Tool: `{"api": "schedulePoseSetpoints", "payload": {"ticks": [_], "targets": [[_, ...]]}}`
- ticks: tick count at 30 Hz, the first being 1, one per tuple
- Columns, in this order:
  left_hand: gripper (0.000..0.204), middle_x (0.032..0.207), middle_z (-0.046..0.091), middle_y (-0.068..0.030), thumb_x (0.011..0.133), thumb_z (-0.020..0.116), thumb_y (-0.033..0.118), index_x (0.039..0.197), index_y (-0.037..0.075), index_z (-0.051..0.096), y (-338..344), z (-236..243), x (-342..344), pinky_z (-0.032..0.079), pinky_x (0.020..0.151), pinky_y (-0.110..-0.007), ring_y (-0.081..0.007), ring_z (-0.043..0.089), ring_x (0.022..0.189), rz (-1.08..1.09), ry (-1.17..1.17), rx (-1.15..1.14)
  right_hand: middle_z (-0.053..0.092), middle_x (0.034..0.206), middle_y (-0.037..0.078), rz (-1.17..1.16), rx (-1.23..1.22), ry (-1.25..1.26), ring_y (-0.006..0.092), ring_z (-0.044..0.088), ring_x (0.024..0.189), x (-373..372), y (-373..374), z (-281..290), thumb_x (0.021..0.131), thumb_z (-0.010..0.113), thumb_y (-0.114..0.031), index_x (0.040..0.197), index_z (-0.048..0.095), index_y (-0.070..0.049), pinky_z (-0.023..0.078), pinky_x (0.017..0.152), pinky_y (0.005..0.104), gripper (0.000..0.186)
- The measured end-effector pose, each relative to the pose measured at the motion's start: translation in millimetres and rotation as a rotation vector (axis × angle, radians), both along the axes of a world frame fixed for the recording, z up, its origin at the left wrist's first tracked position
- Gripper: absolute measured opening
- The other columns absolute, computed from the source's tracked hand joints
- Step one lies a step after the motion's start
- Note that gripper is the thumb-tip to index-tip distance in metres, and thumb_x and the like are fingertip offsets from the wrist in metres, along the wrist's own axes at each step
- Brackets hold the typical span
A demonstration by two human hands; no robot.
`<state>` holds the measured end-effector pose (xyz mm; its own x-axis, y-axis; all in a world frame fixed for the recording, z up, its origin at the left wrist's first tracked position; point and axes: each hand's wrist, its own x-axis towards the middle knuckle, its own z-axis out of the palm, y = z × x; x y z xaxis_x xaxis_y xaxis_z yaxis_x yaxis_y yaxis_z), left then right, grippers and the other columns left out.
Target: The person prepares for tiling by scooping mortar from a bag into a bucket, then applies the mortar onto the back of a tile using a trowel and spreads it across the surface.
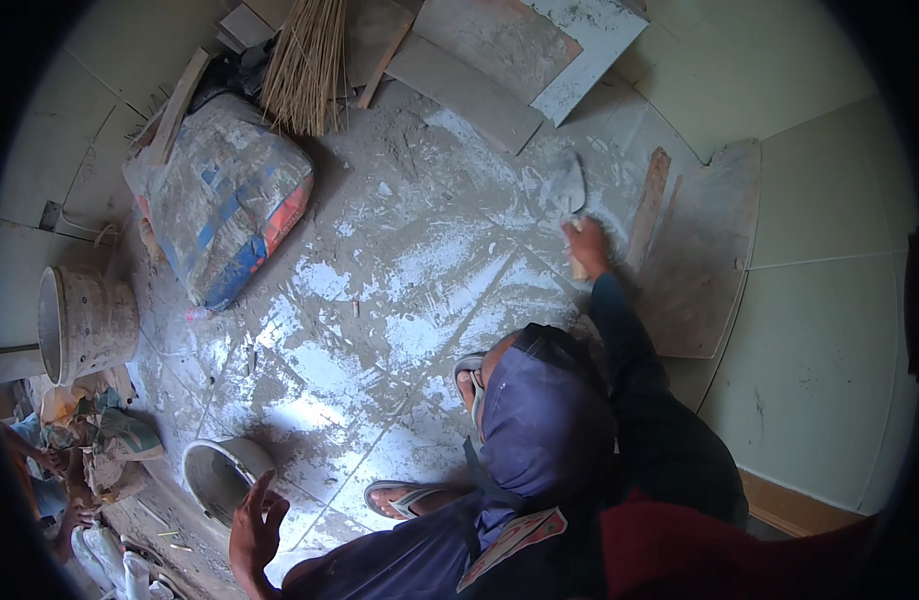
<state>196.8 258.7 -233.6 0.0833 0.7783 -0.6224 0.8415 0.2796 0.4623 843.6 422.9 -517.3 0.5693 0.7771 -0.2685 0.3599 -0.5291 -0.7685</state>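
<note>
My right hand [585,243] grips the wooden handle of a metal trowel [569,182], whose blade rests on or just above the dusty, white-smeared tile floor [389,280]. My left hand [259,530] is raised with fingers apart and slightly curled, holding nothing, beside a grey bucket [206,455] near the bottom left; whether it touches the rim I cannot tell. My sandalled feet [399,500] are partly hidden by my dark blue clothing. A narrow wooden plank [647,210] lies just right of the trowel.
A large dusty sack [219,200], straw broom [304,60] and boards [514,50] lie at the back. Another bucket [89,325] stands left. Another person's hands [51,460] show at the lower left edge among torn sacks [119,440]. A thin sheet [704,250] lies by the right wall.
</note>
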Motion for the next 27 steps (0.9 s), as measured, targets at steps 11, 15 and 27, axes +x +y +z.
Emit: {"api": "schedulePoseSetpoints", "payload": {"ticks": [11,15,27], "targets": [[0.049,0.09,0.065,-0.0187,0.086,0.062,0.018,0.131,0.008,0.048,4.2,-27.1,-18.4,0.051,0.076,-0.039,-0.0308,0.065,0.083,0.041,0.051,-0.076,0.065,0.088,0.023,0.156,-0.053,-0.579,0.0417,0.061,0.085,140.6,66.0,29.6,0.08,0.055,-0.021,0.083,0.063,0.002,0.048,0.075,0.0465,0.025],[0.049,0.09,0.066,-0.0187,0.086,0.062,0.018,0.132,0.008,0.048,8.2,-33.0,-24.8,0.051,0.076,-0.039,-0.0308,0.066,0.083,0.055,0.012,-0.07,0.065,0.087,0.022,0.314,-0.097,-0.398,0.0411,0.061,0.086,110.5,53.9,43.9,0.081,0.058,-0.025,0.087,0.064,0.001,0.046,0.075,0.0447,0.027],[0.048,0.09,0.065,-0.0188,0.086,0.061,0.018,0.131,0.007,0.048,31.1,-40.7,-14.8,0.051,0.075,-0.038,-0.0306,0.066,0.082,0.012,0.004,-0.084,0.065,0.084,0.021,0.082,-0.165,-0.429,0.0335,0.065,0.079,91.8,57.7,22.9,0.081,0.06,-0.028,0.092,0.062,0.004,0.047,0.07,0.0405,0.034]]}}
